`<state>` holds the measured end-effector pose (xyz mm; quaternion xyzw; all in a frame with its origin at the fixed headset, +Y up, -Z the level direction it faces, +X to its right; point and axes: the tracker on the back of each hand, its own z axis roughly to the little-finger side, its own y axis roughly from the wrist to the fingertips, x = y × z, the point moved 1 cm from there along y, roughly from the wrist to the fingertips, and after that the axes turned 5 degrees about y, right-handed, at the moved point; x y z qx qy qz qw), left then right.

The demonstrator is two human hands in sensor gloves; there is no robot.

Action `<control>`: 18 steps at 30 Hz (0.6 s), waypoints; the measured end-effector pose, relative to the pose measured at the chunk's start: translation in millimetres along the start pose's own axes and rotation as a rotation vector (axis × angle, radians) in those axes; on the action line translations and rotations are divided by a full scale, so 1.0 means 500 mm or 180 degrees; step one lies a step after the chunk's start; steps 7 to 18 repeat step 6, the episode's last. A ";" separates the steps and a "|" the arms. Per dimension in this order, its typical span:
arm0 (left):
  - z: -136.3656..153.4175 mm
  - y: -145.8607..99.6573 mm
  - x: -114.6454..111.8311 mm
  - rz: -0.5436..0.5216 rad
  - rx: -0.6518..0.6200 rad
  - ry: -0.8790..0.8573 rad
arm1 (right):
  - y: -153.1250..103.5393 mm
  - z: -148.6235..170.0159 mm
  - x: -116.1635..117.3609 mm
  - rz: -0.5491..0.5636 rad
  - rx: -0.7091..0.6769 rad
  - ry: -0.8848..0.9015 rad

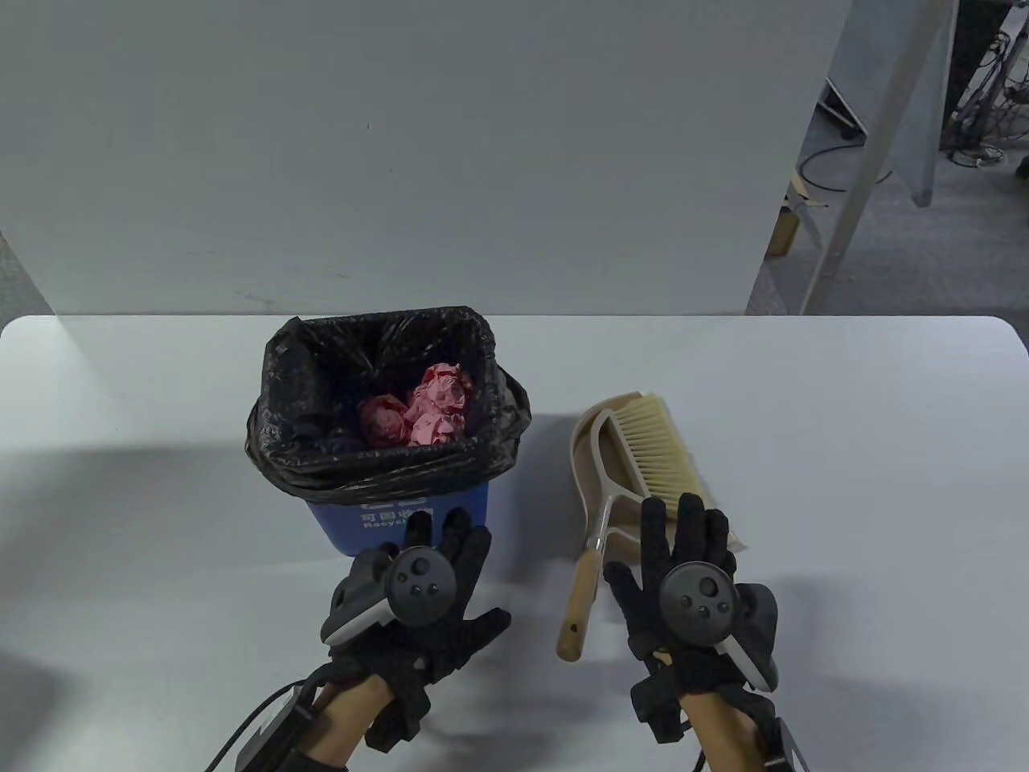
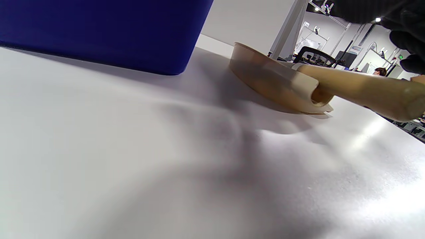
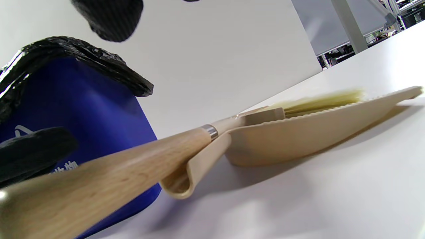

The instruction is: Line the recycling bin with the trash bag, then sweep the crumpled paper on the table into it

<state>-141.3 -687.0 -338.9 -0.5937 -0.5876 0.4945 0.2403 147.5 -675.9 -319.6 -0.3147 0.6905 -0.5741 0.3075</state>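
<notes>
A: White tabletop (image 1: pixel 844 450), grey wall behind. Where's the paper?

B: The pink crumpled paper (image 1: pixel 426 410) sits inside the blue recycling bin (image 1: pixel 402 519), lined with the black trash bag (image 1: pixel 321 450).

A: And the tools?

B: The brush (image 1: pixel 643 466) lies in the dustpan (image 1: pixel 591 450), handle pointing toward the person, just left of the right hand (image 1: pixel 691 595). Both grips are released, fingers flat; the left hand (image 1: pixel 418 595) is near the bin.

My right hand (image 1: pixel 695 591) covers the dustpan's (image 1: pixel 599 450) near end; my left hand (image 1: pixel 418 587) hides part of the recycling bin's (image 1: pixel 378 523) label.
</notes>
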 end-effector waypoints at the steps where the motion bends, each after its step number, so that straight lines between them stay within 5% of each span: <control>1: 0.000 0.000 0.000 0.0000 0.0004 0.0000 | 0.000 0.000 0.000 -0.0004 0.0004 -0.0001; 18: 0.001 0.000 0.000 -0.0006 0.0010 -0.0001 | -0.001 -0.001 0.001 -0.0022 0.0016 -0.0001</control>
